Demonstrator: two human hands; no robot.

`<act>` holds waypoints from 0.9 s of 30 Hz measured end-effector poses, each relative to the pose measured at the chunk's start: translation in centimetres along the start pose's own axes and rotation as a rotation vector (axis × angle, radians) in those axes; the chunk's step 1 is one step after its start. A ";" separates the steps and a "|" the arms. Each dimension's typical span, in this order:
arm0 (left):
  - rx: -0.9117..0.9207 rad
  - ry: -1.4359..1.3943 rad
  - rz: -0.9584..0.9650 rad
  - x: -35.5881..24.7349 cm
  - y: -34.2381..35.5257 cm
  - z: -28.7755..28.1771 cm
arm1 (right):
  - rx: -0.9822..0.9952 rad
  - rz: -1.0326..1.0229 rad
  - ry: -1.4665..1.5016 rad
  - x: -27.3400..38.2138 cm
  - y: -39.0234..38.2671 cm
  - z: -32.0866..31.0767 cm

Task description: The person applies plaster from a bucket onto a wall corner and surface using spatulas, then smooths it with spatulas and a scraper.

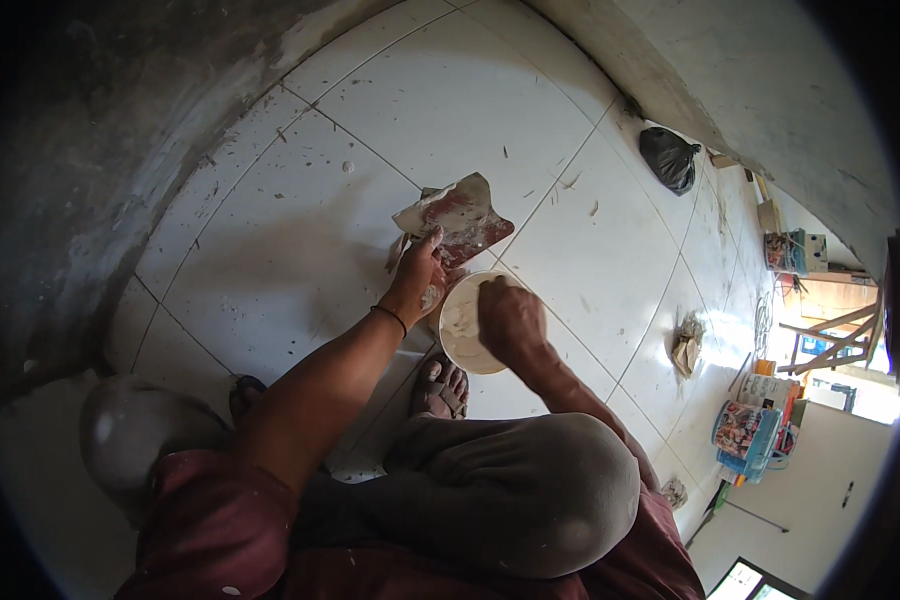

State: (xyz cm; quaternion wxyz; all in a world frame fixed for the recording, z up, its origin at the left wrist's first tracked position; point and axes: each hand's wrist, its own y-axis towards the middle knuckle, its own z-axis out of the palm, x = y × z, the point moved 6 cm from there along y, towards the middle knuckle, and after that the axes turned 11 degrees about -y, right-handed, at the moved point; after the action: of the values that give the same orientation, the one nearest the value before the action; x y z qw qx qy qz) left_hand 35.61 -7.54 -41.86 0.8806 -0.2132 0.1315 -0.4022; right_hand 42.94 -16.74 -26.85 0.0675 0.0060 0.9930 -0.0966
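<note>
My left hand (420,282) grips the near edge of a flat reddish plate (462,232), with the thumb on top. Grey-white paste coats much of the plate, and its far edge is uneven. Just right of it stands a round pale bucket (446,335) with whitish paste (462,322) inside. Over the bucket's right side, my right hand (512,322) is closed in a fist. Whatever it holds is hidden beneath the fingers. Smears of paste mark the left hand near the wrist.
White floor tiles (370,110) carry scattered flakes and specks. Bare walls (100,150) rise at left and upper right. A black plastic bag (668,160) lies by the right wall. Farther right are a crumpled brown bag (686,345), printed buckets (745,430) and a wooden stand (835,335).
</note>
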 end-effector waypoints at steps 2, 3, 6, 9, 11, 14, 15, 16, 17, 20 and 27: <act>0.013 -0.053 0.048 0.9 0.3 0.3 | -0.032 -0.161 0.058 2.4 -0.8 0.1; 0.010 -0.061 0.039 1.1 0.2 0.7 | -0.030 -0.217 0.116 3.2 -1.7 -0.2; 0.010 0.066 0.023 0.1 0.2 0.8 | -0.088 -0.305 0.168 4.2 -5.0 -1.0; 0.040 0.138 0.018 -0.3 -0.3 1.5 | -0.061 -0.350 0.151 4.0 -7.6 -1.1; 0.118 0.071 -0.042 0.1 -0.7 2.3 | 0.006 -0.265 0.153 2.7 -8.4 -1.0; 0.089 0.053 -0.060 0.4 -1.3 2.2 | 0.012 -0.163 0.195 -0.3 -8.1 -2.5; 0.086 0.054 -0.061 0.5 -1.5 2.6 | 0.043 -0.100 0.197 -1.6 -7.7 -3.0; 0.077 0.046 -0.052 0.5 -1.7 3.0 | 0.026 -0.060 0.177 -2.5 -7.4 -3.3; 0.073 0.038 -0.044 0.5 -1.6 3.1 | 0.024 -0.057 0.177 -2.8 -6.8 -3.3; 0.124 0.043 -0.054 0.5 -1.2 3.2 | -0.028 0.020 0.050 -3.2 -4.7 -3.1; 0.028 0.222 -0.007 -0.3 0.5 -0.5 | -0.042 -0.229 0.095 3.5 -8.6 0.8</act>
State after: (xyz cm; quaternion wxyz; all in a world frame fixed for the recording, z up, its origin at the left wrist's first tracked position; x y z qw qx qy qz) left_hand 35.60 -7.17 -42.51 0.8622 -0.1556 0.2219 -0.4281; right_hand 39.35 -25.36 -26.47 0.0088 -0.1042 0.9911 -0.0823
